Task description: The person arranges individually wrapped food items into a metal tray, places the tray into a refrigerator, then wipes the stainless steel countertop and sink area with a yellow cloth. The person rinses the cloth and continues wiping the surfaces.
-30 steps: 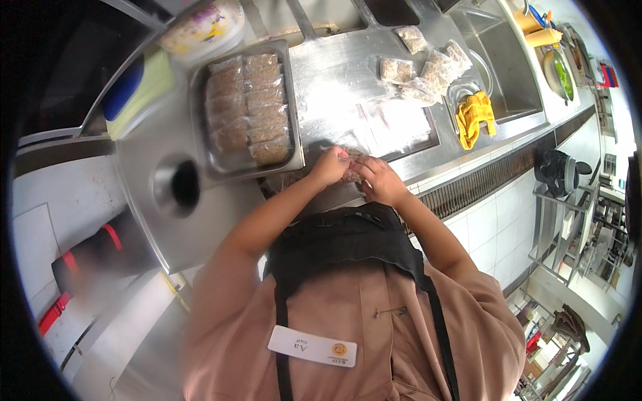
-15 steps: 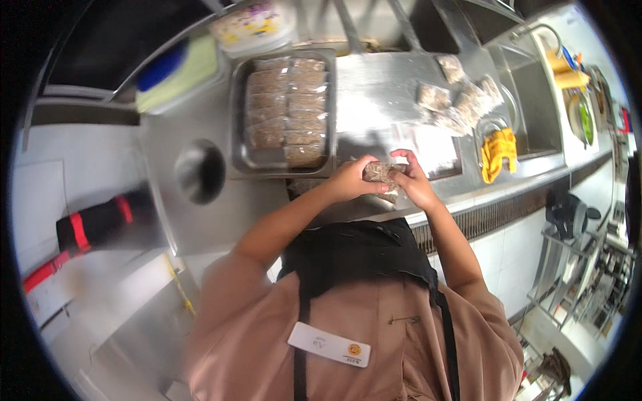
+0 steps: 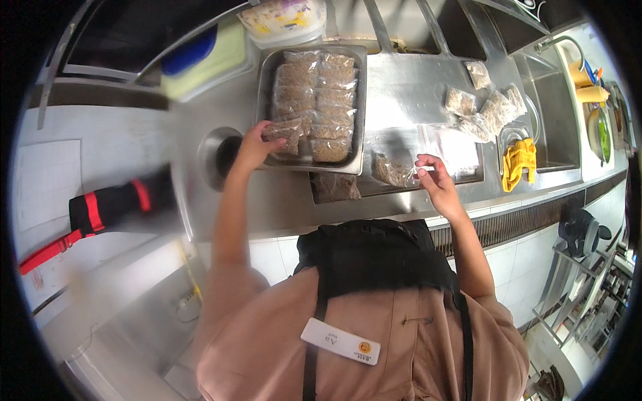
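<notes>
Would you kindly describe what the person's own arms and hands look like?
The left hand and right hand are ungloved, and the wrists look unadorned. The forearms are bare too, up to loose, plain, brownish-pink sleeves ending near the elbows.

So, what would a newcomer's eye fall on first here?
Probably the metal tray, upper left of centre, with two columns of brown-filled clear bags. At its near left corner, the left hand has one bag in its grip. Then, at right, the bright yellow cloth by the sink.
</notes>
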`<state>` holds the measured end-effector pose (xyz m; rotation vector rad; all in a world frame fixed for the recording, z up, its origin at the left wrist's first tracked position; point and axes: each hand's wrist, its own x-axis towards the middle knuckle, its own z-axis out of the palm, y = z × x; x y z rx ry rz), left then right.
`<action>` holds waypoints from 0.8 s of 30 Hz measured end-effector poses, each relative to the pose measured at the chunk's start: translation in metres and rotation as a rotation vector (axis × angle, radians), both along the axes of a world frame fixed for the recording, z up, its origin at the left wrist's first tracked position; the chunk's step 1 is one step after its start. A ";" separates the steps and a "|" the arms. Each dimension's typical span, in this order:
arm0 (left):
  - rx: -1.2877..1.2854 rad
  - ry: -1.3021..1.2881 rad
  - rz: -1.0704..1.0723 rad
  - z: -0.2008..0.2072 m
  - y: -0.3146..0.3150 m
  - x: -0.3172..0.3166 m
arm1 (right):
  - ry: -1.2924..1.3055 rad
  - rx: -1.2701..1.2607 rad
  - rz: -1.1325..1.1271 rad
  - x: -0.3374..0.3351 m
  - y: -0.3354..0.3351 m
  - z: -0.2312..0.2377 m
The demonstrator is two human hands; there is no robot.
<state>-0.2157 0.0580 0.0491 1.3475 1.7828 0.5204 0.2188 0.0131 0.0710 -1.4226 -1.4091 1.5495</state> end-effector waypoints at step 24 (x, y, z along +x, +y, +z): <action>0.271 -0.386 -0.575 0.019 -0.032 0.228 | -0.557 0.660 0.439 -0.015 0.020 0.028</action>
